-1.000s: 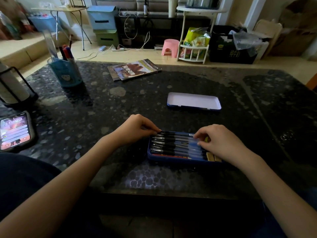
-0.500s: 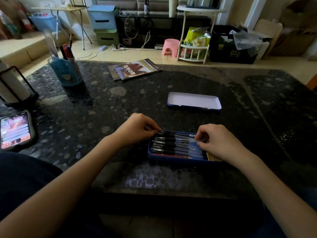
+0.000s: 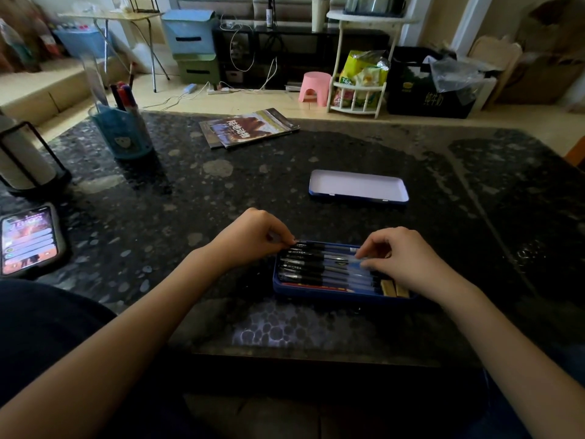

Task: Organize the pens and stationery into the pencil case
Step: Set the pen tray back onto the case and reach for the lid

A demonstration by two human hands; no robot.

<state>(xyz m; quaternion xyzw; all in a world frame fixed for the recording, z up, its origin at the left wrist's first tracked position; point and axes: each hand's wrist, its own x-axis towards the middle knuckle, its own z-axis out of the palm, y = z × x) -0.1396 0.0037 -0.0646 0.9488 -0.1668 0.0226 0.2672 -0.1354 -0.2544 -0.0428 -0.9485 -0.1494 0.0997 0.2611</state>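
Observation:
A blue pencil case (image 3: 316, 292) lies open near the table's front edge, holding several black-capped pens (image 3: 323, 267) side by side, a red pencil along its near wall and tan erasers (image 3: 392, 288) at its right end. My left hand (image 3: 253, 239) pinches the tip end of the farthest pen at the case's left rim. My right hand (image 3: 408, 258) rests over the right end of the case, fingertips on the same pen's barrel. The case's lid (image 3: 357, 186) lies apart, inside up, farther back on the table.
A blue pen holder (image 3: 123, 134) with markers stands at the back left, a magazine (image 3: 247, 128) behind the middle. A lit phone (image 3: 28, 239) lies at the left edge, next to a black-framed roll (image 3: 22, 156). The dark stone table (image 3: 190, 201) ends just below the case.
Both hands have shifted slightly along the farthest pen, the left fingertips closing on its tip. The case and lid have not moved.

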